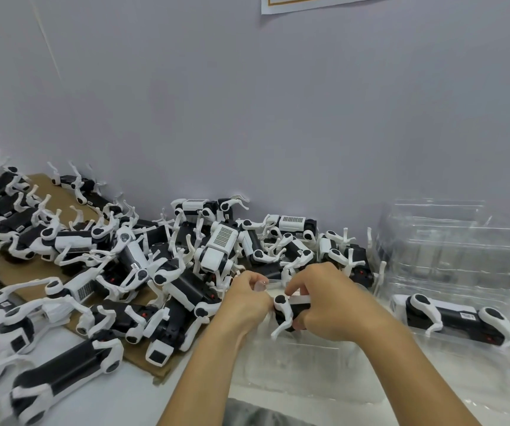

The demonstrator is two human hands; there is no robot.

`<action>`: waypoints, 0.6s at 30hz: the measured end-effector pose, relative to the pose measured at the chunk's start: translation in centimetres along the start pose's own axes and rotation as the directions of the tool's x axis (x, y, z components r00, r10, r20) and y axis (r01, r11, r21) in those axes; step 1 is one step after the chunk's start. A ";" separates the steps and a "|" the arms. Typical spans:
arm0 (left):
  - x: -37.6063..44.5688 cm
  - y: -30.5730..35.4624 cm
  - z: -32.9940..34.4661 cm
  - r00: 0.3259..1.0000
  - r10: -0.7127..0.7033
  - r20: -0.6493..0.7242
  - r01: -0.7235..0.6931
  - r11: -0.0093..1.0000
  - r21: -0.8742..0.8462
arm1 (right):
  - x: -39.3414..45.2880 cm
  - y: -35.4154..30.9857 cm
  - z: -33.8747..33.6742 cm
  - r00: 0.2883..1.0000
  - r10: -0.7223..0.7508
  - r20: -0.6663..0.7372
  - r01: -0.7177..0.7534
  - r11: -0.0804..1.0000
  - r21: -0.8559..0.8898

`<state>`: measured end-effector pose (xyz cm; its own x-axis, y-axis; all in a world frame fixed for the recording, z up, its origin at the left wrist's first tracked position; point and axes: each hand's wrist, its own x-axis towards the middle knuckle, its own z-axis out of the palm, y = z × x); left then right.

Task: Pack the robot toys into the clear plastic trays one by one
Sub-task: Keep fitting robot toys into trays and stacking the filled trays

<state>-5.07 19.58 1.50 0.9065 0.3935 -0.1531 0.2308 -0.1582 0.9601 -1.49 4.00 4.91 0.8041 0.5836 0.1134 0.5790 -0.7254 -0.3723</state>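
Both hands hold one black-and-white robot dog toy (286,312) above a clear plastic tray (303,370) at the table's front. My right hand (327,299) grips the toy's body, fingers curled round it. My left hand (246,295) pinches its left end; what exactly the fingertips hold is partly hidden. A white leg of the toy hangs down. Another robot toy (453,318) lies packed in a clear tray (401,305) at the right.
A big heap of robot toys (143,265) covers the left and middle of the table, partly on brown cardboard (32,272). A stack of clear trays (450,244) stands at the right against the grey wall.
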 end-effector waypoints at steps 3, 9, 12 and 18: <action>0.0 0.1 0.1 1.000 -0.009 0.002 0.009 1.000 -0.004 | 0.0 0.1 0.0 1.000 -0.003 -0.013 0.003 1.000 0.010; 0.3 0.2 -0.3 0.999 -0.006 0.033 0.005 1.000 0.023 | 0.0 0.3 -0.4 1.000 -0.010 -0.012 0.011 0.997 0.077; 0.2 0.1 -0.4 0.998 -0.011 0.055 0.009 0.999 0.050 | 0.1 0.5 -0.4 1.000 -0.016 -0.008 0.017 0.997 0.079; 0.1 -0.2 -0.3 0.998 0.012 0.065 -0.015 0.999 0.047 | 0.0 0.0 -0.5 1.000 -0.014 -0.018 0.015 0.998 0.068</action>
<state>-5.17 19.91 1.36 0.9303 0.3318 -0.1563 0.2335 -0.2069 0.9501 -1.40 3.84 5.35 0.7983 0.5870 0.1347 0.5804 -0.6903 -0.4320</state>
